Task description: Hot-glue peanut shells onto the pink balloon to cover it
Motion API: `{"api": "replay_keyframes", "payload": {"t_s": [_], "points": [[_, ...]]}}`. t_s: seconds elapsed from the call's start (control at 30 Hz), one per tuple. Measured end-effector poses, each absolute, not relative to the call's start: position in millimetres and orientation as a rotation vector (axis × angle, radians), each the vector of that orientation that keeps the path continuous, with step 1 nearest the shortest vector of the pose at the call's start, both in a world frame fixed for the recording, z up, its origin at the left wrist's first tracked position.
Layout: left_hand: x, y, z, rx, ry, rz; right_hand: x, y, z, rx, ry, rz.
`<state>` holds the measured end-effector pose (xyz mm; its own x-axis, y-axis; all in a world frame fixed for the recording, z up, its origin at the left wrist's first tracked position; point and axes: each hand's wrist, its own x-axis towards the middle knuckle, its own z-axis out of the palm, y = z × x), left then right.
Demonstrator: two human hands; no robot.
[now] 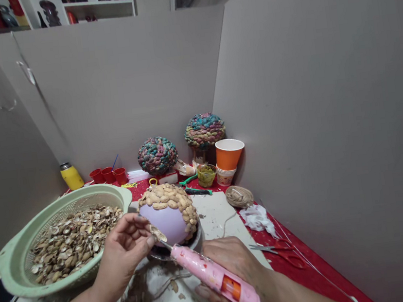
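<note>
A peanut shell (156,232) is pinched between the thumb and fingers of my left hand (127,246). My right hand (233,260) wraps round a pink hot glue gun (212,273), its nozzle tip right at the shell. Just behind them, a lilac balloon (164,222) rests in a dark bowl (197,239). Peanut shells (166,194) cover the balloon's top and right side, while its front left is bare. To the left, a pale green colander (12,272) holds many loose shell halves (75,240).
Scissors (287,253), a twine ball (239,196) and white plastic (257,220) lie at the right. Behind stand an orange paper cup (229,153), two colourful shell-covered domes (158,155), red cups (108,174) and a yellow bottle (71,176). Grey partitions (123,82) enclose the table.
</note>
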<state>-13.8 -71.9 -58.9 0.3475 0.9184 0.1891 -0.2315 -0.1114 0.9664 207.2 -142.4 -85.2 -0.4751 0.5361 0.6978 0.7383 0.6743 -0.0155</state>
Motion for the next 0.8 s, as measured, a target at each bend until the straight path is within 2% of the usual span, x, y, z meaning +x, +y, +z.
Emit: {"api": "replay_keyframes", "payload": {"t_s": [0.8], "points": [[-12.8, -71.2, -58.3, 1.328, 0.723, 1.156, 206.3, -141.6, -84.6, -0.988, -2.172, -0.376]]}}
